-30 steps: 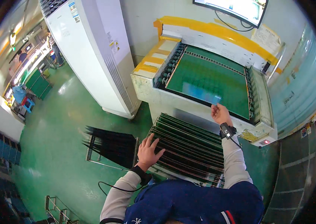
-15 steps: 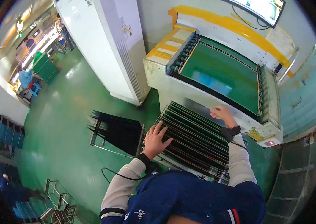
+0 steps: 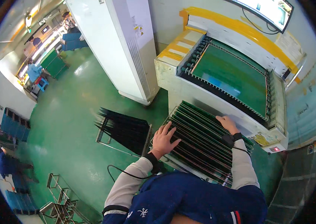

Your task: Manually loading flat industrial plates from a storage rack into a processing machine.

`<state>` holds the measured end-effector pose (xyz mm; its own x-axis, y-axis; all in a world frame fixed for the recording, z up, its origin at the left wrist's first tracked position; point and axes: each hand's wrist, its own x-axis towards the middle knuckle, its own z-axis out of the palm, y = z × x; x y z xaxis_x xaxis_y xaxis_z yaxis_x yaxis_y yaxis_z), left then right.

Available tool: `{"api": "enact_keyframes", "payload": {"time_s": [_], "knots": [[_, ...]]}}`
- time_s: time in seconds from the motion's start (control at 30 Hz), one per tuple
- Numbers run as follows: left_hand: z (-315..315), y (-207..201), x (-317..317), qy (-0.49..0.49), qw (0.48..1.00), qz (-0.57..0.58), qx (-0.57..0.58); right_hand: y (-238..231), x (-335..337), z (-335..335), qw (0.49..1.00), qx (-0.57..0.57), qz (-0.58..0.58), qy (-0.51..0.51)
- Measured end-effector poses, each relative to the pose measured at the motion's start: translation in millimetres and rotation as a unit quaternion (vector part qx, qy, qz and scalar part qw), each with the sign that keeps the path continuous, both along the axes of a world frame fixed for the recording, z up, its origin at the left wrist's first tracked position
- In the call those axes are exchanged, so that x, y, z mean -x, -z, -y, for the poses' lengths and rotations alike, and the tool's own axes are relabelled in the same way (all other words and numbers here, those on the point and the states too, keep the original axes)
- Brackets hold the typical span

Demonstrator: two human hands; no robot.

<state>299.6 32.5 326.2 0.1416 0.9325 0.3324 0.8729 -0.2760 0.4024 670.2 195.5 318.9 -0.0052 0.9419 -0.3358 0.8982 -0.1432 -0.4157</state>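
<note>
A rack of upright thin green panels [image 3: 197,128], like circuit boards, stands in front of me. My left hand [image 3: 164,140] lies over the rack's left side, fingers spread across the panels' top edges. My right hand [image 3: 228,125] is at the far right part of the rack, fingers bent and closed at the top edge of a panel; its fingertips are partly hidden. Beyond the rack, a large green panel [image 3: 232,76] lies flat on the rollers of a white machine [image 3: 217,97]. Each wrist wears a black band.
A second rack of dark panels [image 3: 126,130] stands left of mine. Behind it rises a tall white cabinet [image 3: 117,48]. Metal frames [image 3: 59,198] stand on the floor at lower left. A screen [image 3: 269,13] hangs above the machine. Co-workers [image 3: 35,71] are at the far left.
My right hand has come down onto the panels' top edges. The left hand stays spread on the rack. On the machine, the flat panel lies farther back, showing front rollers. My view has shifted slightly.
</note>
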Motion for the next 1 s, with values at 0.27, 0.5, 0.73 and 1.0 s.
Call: {"api": "enact_keyframes", "payload": {"time_s": [0.27, 0.5, 0.73, 1.0], "knots": [[3, -2, 2, -0.001, 1.0, -0.006, 0.013, -14, 18, 17, 0.997, -0.06, 0.029, -0.028], [3, -5, -1, -0.002, 1.0, 0.003, 0.003, 13, 5, 2, 0.997, -0.038, 0.059, -0.014], [4, -2, 2, -0.005, 1.0, 0.009, -0.003, 18, 11, 3, 0.994, -0.046, 0.104, 0.002], [4, -1, 1, -0.003, 1.0, -0.001, 0.007, 31, 8, 7, 0.985, -0.128, 0.111, 0.021]]}}
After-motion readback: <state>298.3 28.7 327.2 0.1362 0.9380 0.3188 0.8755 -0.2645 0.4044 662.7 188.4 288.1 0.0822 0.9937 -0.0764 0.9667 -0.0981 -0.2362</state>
